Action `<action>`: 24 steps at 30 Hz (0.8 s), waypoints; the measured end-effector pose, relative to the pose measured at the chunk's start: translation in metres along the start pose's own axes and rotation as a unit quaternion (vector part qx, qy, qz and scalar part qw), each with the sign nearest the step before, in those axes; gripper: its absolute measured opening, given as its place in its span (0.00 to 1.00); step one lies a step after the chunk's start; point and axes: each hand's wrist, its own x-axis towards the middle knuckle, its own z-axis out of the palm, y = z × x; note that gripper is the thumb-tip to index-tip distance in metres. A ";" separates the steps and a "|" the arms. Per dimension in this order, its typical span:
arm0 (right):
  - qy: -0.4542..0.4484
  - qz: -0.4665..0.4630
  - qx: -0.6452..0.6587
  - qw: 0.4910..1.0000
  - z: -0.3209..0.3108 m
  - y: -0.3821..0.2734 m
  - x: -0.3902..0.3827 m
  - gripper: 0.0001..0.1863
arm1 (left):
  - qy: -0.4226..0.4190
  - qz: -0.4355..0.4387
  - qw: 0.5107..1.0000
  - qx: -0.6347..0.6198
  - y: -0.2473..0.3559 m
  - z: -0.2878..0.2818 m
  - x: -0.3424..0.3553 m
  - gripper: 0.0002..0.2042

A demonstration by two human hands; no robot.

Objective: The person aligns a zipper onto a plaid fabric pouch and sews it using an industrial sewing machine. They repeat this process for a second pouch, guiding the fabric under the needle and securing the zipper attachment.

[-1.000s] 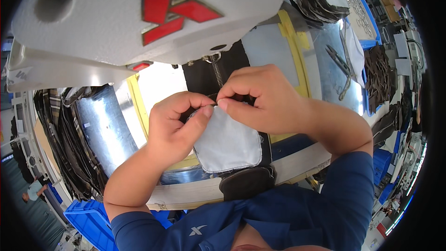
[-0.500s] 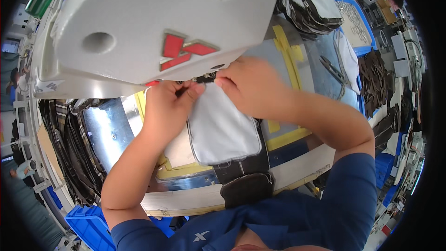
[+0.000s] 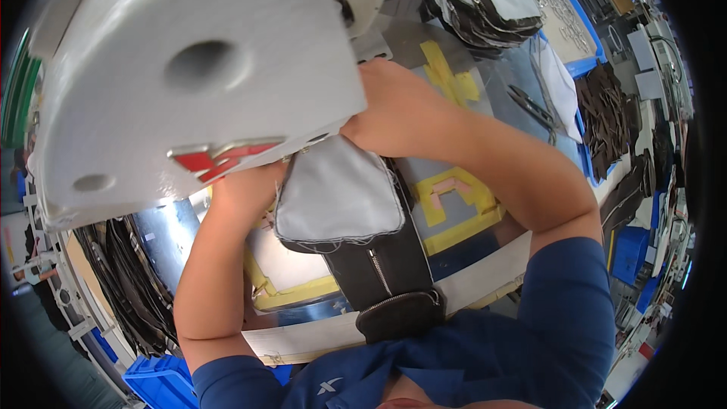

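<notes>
A bag piece with a pale grey lining panel and frayed black edges lies under the white sewing machine head. Its black fabric runs toward me, with a short zipper and a rounded black zippered pocket hanging over the table edge. My left hand is at the panel's far left corner, its fingers hidden behind the machine head. At the far right corner, my right hand is curled closed on the piece, its fingertips mostly out of sight.
Stacked bag pieces stand at the far right, near scissors and a blue tray of metal parts. Dark strips lie farther right. Dark fabric pieces hang at left, above a blue bin. Yellow tape marks the worktop.
My view has shifted, and the machine head now covers my left fingers. The lining panel sits lower left and tilts more, uncovering the short zipper. My right hand has turned with its knuckles up.
</notes>
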 end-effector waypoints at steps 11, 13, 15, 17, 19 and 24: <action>-0.065 0.051 0.006 0.997 -0.008 -0.002 0.015 0.11 | 0.040 0.096 0.994 0.019 -0.027 0.006 0.005 0.12; -0.067 0.052 -0.003 0.996 -0.007 -0.001 0.016 0.12 | 0.037 0.096 0.995 -0.007 -0.026 0.005 0.007 0.12; -0.065 0.056 -0.005 0.996 -0.005 0.000 0.016 0.12 | 0.035 0.096 0.995 -0.016 -0.024 0.004 0.009 0.12; -0.081 0.065 -0.011 0.995 -0.005 -0.002 0.018 0.12 | 0.036 0.090 0.995 -0.006 -0.023 0.004 0.009 0.12; -0.112 0.080 -0.021 0.990 -0.011 -0.006 0.022 0.14 | 0.039 0.086 0.996 0.006 -0.024 0.005 0.006 0.13; -0.098 0.077 -0.022 0.992 -0.013 -0.006 0.017 0.15 | 0.051 0.079 0.996 0.003 -0.023 0.012 0.003 0.13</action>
